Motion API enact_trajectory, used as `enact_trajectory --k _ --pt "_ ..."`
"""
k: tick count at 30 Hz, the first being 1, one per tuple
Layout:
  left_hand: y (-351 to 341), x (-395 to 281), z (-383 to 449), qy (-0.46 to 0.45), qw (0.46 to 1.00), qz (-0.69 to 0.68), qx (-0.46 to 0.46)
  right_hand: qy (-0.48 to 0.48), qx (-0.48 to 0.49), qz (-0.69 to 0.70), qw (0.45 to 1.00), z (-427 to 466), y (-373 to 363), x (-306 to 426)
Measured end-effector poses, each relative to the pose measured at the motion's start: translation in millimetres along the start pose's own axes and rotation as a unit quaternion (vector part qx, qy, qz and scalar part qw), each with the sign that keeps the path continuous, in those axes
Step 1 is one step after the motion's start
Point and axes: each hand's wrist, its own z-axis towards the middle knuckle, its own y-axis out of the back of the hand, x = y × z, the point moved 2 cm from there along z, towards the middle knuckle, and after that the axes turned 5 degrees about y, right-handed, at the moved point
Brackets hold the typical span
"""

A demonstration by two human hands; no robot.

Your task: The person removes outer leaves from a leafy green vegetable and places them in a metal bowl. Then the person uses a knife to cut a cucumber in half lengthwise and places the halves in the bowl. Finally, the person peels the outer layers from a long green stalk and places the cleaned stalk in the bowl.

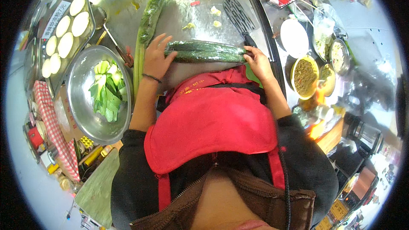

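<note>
Several dark green cucumbers [206, 52], bundled in clear plastic film, lie crosswise on the steel counter in front of me. My right hand [258, 61] has the bundle's right end between thumb and fingers. At the other end is my left hand [158, 57], its fingers spread and its thumb close to the film; whether it touches is unclear. Just beyond that hand, a long film-wrapped bundle of leafy green stalks [153, 12] runs away from me, partly hidden by the wrist. A black slotted spatula [238, 16] rests on the counter behind the cucumbers.
A steel bowl [78, 102] holding leafy greens stands at my left, near a tray [92, 16] of white ovals and a ladle [110, 35]. Right of the dark counter edge [268, 22] are a white oval dish [294, 38] and a yellow-rimmed bowl [314, 65] of brown food.
</note>
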Motion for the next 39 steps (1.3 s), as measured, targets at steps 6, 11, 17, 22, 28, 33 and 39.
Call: enact_trajectory --k 6,11,17,22,28,33,39 --pt "-26 -4 4 -0.035 0.995 0.048 0.074 -0.047 -0.011 0.071 0.996 -5 -3 -14" --pt "-29 -1 -2 -0.004 0.992 0.031 0.124 -0.11 0.001 0.175 0.978 -8 -9 -31" --pt "-27 -12 -19 -0.066 0.992 0.061 0.084 -0.089 0.016 0.309 0.947 -10 -13 -40" --pt "-22 -17 -21 -0.075 0.99 0.066 0.099 -0.1 0.039 0.269 0.957 -10 -7 -32" --pt "-10 -11 -20 0.034 0.961 -0.131 0.241 -0.116 -0.026 0.405 0.907 8 14 -23" --pt "-11 -8 -17 0.101 0.942 -0.192 0.257 -0.188 -0.034 0.433 0.881 17 6 -29" --pt "-11 -7 -15 0.087 0.953 -0.155 0.246 -0.19 -0.003 0.433 0.881 19 1 -38"
